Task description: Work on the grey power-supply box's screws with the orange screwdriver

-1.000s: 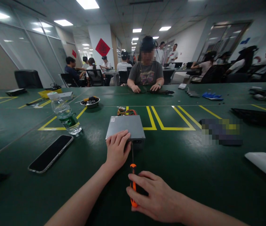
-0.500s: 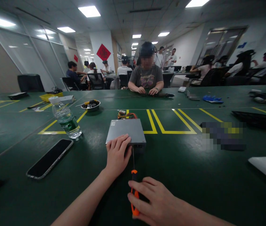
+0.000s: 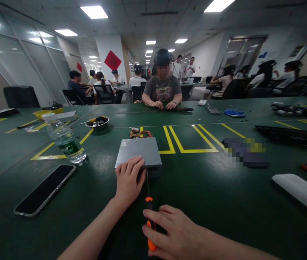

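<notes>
A grey metal computer power supply [image 3: 139, 148] lies flat on the green table, its bundle of coloured cables [image 3: 141, 133] at the far side. My left hand [image 3: 128, 178] grips its near left edge, fingers on the top face and thumb at the front. In my right hand [image 3: 169, 231] is a screwdriver [image 3: 149, 216] with an orange and black handle, held between fingers and thumb. Its shaft points away from me to the near face of the power supply, beside my left thumb. The tip is hidden there, so I cannot tell what it touches.
Left of me are a phone [image 3: 45, 189] and a tilted water bottle [image 3: 66, 141]. Behind them stands a metal bowl [image 3: 100, 124] with tools. A white object [image 3: 299, 193] and a black panel [image 3: 291, 136] lie right. Across the table sits a person [image 3: 162, 86].
The view has turned slightly right, so everything sits further left in the picture. Both hands keep their hold on the power supply and the screwdriver.
</notes>
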The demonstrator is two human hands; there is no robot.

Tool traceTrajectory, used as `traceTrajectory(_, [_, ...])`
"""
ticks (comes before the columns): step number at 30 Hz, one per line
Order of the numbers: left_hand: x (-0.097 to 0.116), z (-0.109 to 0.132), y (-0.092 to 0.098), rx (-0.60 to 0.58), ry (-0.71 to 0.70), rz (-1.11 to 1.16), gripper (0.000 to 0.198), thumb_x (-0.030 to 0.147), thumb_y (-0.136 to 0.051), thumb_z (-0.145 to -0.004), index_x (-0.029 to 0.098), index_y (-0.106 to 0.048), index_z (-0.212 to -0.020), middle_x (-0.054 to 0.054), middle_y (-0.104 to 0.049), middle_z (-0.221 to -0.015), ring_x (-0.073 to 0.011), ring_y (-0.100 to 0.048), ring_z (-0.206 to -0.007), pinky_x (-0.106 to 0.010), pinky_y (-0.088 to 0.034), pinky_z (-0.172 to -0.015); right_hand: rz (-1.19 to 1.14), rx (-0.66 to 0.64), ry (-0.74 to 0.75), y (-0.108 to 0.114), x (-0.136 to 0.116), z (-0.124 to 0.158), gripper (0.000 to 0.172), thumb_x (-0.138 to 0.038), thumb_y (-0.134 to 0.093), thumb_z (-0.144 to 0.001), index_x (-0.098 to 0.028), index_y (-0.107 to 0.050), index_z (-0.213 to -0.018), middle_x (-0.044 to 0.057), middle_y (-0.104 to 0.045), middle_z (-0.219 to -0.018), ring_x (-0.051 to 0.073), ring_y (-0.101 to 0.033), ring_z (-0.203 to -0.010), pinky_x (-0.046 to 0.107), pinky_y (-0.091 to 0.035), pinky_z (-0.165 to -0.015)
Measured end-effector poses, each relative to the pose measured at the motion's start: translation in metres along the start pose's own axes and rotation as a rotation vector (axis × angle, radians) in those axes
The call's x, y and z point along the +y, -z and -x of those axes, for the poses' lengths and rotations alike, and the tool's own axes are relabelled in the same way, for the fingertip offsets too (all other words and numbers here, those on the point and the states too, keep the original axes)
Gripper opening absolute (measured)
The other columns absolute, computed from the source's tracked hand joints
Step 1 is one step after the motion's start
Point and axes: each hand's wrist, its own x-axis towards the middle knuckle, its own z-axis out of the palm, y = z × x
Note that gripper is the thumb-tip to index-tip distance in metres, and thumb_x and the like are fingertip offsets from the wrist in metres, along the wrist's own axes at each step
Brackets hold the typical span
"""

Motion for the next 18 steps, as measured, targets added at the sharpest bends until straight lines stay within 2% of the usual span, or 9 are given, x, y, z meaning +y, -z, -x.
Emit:
traceTrajectory(2, [-0.001,0.0,0.0,0.01,-0.01,0.001,0.029,0.021,-0.05,-0.082,0.024,-0.052,-0.111,-0.005,-0.06,-0.116,-0.0225,-0.052,-0.106,-0.039,-0.031,-0.084,0.005,-0.002,0.007,-0.003,0.001,0.002,0.031,-0.039,-0.039,-0.091,-0.014,-0.056,-0.101,0.014,-0.062,-0.108,0.017,-0.06,-0.092,0.028,-0.048,-0.074])
traceTrajectory(5, [-0.002,0.0,-0.001,0.022,-0.021,0.01,0.029,0.021,-0.051,-0.082,0.024,-0.052,-0.11,-0.006,-0.06,-0.115,-0.0225,-0.052,-0.108,-0.04,-0.03,-0.086,-0.005,-0.074,-0.009,-0.003,0.003,0.002,0.032,-0.043,-0.043,-0.089,-0.015,-0.056,-0.098,0.013,-0.06,-0.113,0.018,-0.059,-0.095,0.028,-0.047,-0.076])
traceTrajectory(9, [-0.002,0.0,-0.003,0.021,-0.031,0.008,0.028,0.02,-0.051,-0.082,0.023,-0.051,-0.11,-0.006,-0.059,-0.117,-0.0226,-0.05,-0.111,-0.041,-0.028,-0.091,0.011,-0.148,-0.008,0.004,0.004,-0.001,0.028,-0.034,-0.043,-0.09,-0.017,-0.051,-0.11,0.011,-0.059,-0.116,0.017,-0.059,-0.094,0.026,-0.047,-0.074])
traceTrajectory(12, [-0.002,-0.001,-0.003,0.022,-0.033,0.003,0.028,0.02,-0.051,-0.082,0.023,-0.051,-0.109,-0.006,-0.058,-0.119,-0.0227,-0.05,-0.111,-0.041,-0.028,-0.091,0.057,-0.086,0.035,0.001,0.006,-0.001,0.025,-0.026,-0.037,-0.092,-0.018,-0.05,-0.112,0.01,-0.061,-0.111,0.015,-0.06,-0.084,0.026,-0.047,-0.068])
traceTrajectory(15, [-0.003,-0.001,-0.003,0.026,-0.043,-0.002,0.027,0.02,-0.051,-0.082,0.024,-0.051,-0.109,-0.006,-0.059,-0.117,-0.0227,-0.052,-0.108,-0.04,-0.029,-0.088,0.075,0.006,0.067,-0.008,0.008,0.002,0.022,-0.026,-0.037,-0.091,-0.018,-0.054,-0.103,0.007,-0.062,-0.109,0.013,-0.059,-0.072,0.025,-0.047,-0.065])
traceTrajectory(18, [-0.003,-0.002,-0.003,0.039,-0.05,-0.008,0.026,0.02,-0.051,-0.082,0.024,-0.052,-0.108,-0.006,-0.061,-0.115,-0.0226,-0.054,-0.106,-0.04,-0.03,-0.085,0.085,0.021,0.058,-0.015,0.01,0.005,0.019,-0.026,-0.039,-0.091,-0.018,-0.055,-0.098,0.005,-0.061,-0.111,0.011,-0.057,-0.066,0.024,-0.046,-0.064])
